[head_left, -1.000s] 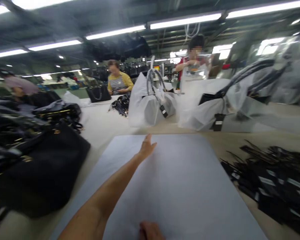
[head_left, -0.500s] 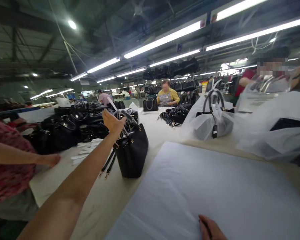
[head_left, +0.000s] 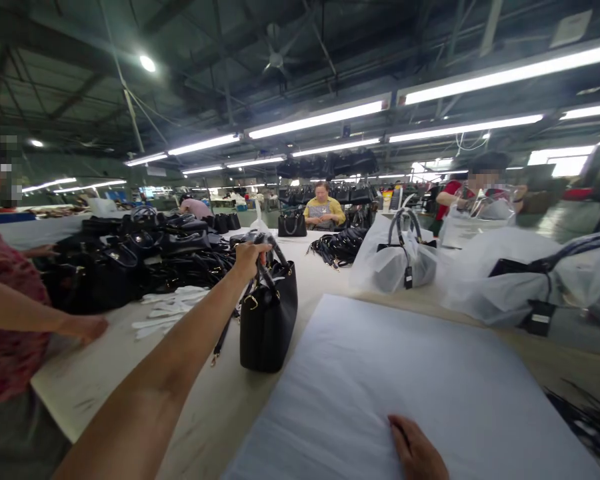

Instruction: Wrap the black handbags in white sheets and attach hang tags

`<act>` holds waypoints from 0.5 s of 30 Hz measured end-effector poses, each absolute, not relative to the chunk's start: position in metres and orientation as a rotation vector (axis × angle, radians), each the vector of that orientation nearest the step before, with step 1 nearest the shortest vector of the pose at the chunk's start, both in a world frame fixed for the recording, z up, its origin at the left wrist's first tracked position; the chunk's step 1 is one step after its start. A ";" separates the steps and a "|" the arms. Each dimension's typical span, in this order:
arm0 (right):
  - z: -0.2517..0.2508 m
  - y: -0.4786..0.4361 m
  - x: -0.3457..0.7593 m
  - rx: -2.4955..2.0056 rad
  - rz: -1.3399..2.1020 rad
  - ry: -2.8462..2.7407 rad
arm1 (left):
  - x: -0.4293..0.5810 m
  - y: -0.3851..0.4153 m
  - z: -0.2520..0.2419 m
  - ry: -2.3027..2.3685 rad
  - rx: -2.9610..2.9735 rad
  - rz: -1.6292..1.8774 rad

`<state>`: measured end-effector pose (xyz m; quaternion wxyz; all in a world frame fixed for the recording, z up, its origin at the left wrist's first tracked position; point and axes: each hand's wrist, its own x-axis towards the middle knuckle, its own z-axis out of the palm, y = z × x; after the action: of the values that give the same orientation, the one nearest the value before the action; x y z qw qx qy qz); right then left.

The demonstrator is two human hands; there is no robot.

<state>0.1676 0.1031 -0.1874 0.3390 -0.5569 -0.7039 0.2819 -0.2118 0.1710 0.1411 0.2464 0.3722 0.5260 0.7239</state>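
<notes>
My left hand (head_left: 253, 259) is closed around the handles of a black handbag (head_left: 269, 327), which stands upright on the table, tilted slightly. A black strap with a gold-coloured clasp (head_left: 219, 343) hangs at the bag's left side. My right hand (head_left: 417, 448) lies on a large pale, smooth sheet (head_left: 380, 373) at the bottom of the view, fingers resting on it and nothing visible in them. Part of that hand is cut off by the lower edge.
Black handbags (head_left: 130, 260) are heaped at the left, with white strips (head_left: 167, 308) before them. Black straps (head_left: 341, 247) lie piled mid-table. Bags in clear plastic (head_left: 405, 263) stand at the right. A co-worker's arm (head_left: 80, 327) rests on the table at left; other people sit or stand beyond.
My left hand, open above the bag before, has closed on its handles. The bag has turned a little. My right hand stays on the sheet, and the view has shifted.
</notes>
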 end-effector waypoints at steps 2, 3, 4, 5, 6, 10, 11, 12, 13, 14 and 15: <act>-0.181 0.099 0.164 -1.476 0.724 -1.838 | -0.200 0.156 0.153 1.373 1.066 1.983; -0.178 0.097 0.163 -1.476 0.718 -1.840 | -0.193 0.148 0.159 1.338 1.092 1.977; -0.175 0.096 0.161 -1.473 0.713 -1.839 | -0.185 0.139 0.166 1.304 1.116 1.966; -0.171 0.094 0.160 -1.468 0.716 -1.838 | -0.177 0.130 0.173 1.272 1.135 1.953; -0.166 0.092 0.158 -1.465 0.733 -1.834 | -0.169 0.120 0.179 1.245 1.149 1.937; -0.137 0.081 0.152 -1.484 1.002 -1.664 | -0.135 0.084 0.193 1.109 1.233 1.793; -0.127 0.076 0.151 -1.473 1.088 -1.559 | -0.126 0.075 0.194 1.059 1.257 1.756; -0.115 0.072 0.151 -1.450 1.160 -1.437 | -0.117 0.068 0.194 1.002 1.279 1.722; -0.103 0.067 0.153 -1.409 1.209 -1.318 | -0.109 0.060 0.194 0.944 1.296 1.696; -0.091 0.062 0.155 -1.360 1.243 -1.222 | -0.100 0.054 0.194 0.888 1.307 1.679; -0.079 0.057 0.159 -1.310 1.256 -1.153 | -0.092 0.048 0.195 0.833 1.316 1.664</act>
<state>0.1587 0.0575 -0.0790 0.4755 -0.5359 -0.4718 0.5139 -0.0921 0.0478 0.1945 0.4179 0.5247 0.3320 0.6632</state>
